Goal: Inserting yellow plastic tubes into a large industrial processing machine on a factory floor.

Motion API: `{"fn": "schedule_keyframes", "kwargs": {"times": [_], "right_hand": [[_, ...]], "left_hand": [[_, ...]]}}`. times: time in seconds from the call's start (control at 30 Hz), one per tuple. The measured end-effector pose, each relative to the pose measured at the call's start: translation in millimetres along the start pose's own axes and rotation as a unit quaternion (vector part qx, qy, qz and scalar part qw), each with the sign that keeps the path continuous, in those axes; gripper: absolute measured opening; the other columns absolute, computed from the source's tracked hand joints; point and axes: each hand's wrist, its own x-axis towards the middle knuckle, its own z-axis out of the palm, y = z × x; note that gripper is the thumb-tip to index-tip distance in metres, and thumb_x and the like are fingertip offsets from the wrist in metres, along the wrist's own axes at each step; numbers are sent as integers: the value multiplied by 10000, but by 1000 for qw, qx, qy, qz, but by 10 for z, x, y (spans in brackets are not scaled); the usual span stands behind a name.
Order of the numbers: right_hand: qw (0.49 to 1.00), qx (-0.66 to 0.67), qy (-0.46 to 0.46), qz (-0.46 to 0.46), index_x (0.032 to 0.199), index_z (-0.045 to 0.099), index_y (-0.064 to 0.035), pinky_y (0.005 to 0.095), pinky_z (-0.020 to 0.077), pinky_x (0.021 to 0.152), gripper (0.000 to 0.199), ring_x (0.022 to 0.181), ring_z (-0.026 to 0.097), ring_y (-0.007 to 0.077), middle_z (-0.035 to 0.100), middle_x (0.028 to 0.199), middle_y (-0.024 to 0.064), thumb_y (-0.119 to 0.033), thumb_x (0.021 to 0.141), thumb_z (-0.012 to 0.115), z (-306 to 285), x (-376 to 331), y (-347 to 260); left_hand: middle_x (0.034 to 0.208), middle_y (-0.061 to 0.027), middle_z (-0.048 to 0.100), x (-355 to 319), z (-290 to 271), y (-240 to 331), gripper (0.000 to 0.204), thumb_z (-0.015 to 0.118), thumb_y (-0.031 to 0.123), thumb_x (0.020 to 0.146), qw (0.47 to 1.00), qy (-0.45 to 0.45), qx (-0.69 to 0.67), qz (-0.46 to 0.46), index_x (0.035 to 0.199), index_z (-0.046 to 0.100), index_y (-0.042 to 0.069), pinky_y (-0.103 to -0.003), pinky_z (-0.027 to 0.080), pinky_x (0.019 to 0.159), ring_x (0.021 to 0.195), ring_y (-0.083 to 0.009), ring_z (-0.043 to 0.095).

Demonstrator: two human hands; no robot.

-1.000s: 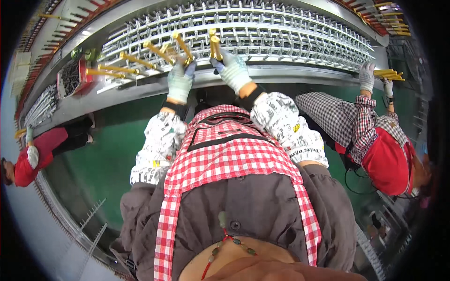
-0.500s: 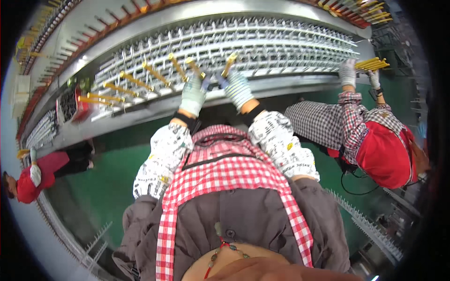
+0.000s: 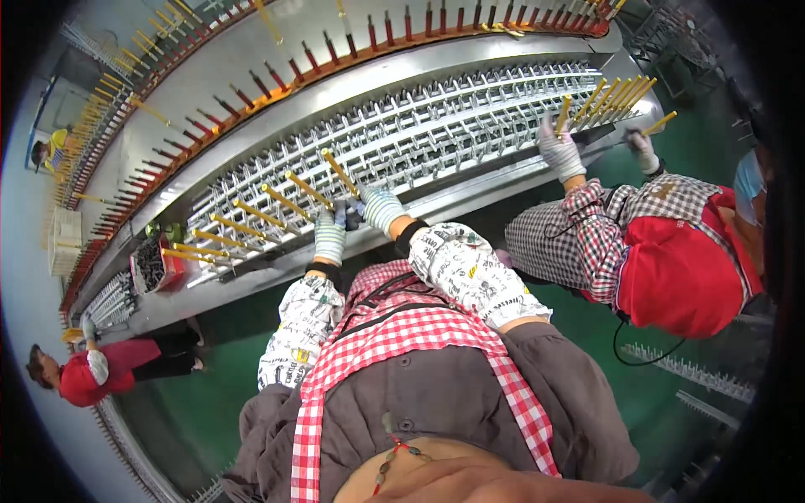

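Both hands wear striped gloves with dark fingertips and meet at the near edge of a long metal rack (image 3: 436, 138) lined with small prongs. My right hand (image 3: 382, 208) is closed, its fingertips at the lower end of a slanting yellow rod (image 3: 339, 172). Close beside it, my left hand (image 3: 329, 237) has its fingers drawn together below the foot of another yellow rod (image 3: 308, 189); whatever they pinch is hidden. Several more yellow rods (image 3: 260, 220) stand tilted in a row along the rack to the left.
At the right, a co-worker in a red cap (image 3: 683, 277) handles yellow rods (image 3: 620, 99) at the same rack. A red bin (image 3: 162, 267) of small dark parts sits left. Beyond runs a curved line of upright red pegs (image 3: 310, 57). Another person (image 3: 101, 369) stands far left.
My view has shifted, so the rack sits lower. My right hand has come down and left, closer to my left hand. The co-worker's rods now stand along the rack's right end.
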Motion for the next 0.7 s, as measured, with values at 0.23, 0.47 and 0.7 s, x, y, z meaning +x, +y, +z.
{"fn": "schedule_keyframes", "kwargs": {"times": [0.23,0.47,0.7], "right_hand": [[988,149,-1,-35,1217,472,-100,444,469,768,407,838,593,370,610,929,196,-172,821,538,-69,-408,131],[907,393,152,3,1128,565,-55,211,446,479,259,597,562,92,632,919,59,-95,883,490,-1243,-417,165],[828,456,323,-40,1127,525,-47,204,452,449,243,573,603,119,610,1001,86,-153,912,488,-2070,774,195]], "left_hand": [[1263,-216,473,-977,-1400,1227,495,520,222,863,881,-445,149,65,1290,395,5,-375,377,955,1169,-332,461],[970,-104,625,-260,-2506,2655,389,521,255,873,934,-354,-38,13,1151,534,-18,-231,477,676,776,-116,602],[1282,-140,442,2288,-1732,1657,591,603,187,864,976,-101,-176,80,1351,295,55,-306,506,687,883,-224,592]]}}
